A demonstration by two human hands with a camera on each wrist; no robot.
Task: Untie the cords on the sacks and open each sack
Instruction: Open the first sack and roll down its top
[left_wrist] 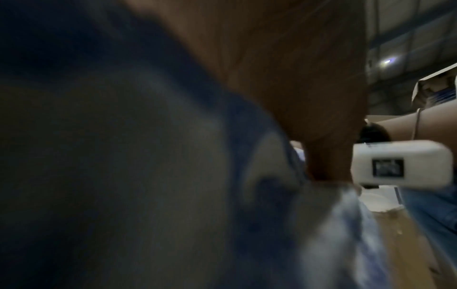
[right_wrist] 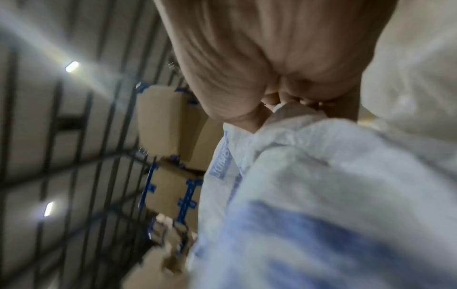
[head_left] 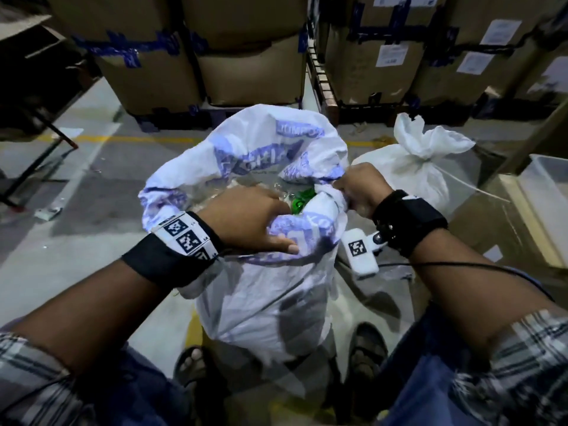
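Stacked cardboard boxes (head_left: 172,72) fill the background from ten to two o'clock across a grey floor (head_left: 92,186) with a yellow line. At the centre of the head view stands the printed sack (head_left: 261,290), white with blue lettering, between the person's sandalled feet; its mouth is already wide, a clear liner and something green (head_left: 299,202) showing inside. At two o'clock from it, just beside, sits a second sack (head_left: 408,173), its neck bunched and bound by a pale cord (head_left: 467,186) trailing toward three o'clock. The left hand (head_left: 246,219) lies over the near rim, thumb along the outside and fingers tucked into the mouth, gripping the fabric. The right hand (head_left: 362,189) has its fingers curled tight round a gathered fold of rim at three o'clock. The step in hand looks like spreading this sack's mouth; next, I judge, both hands should let go and reach for the second sack's knot, which calls for finding the loose end.
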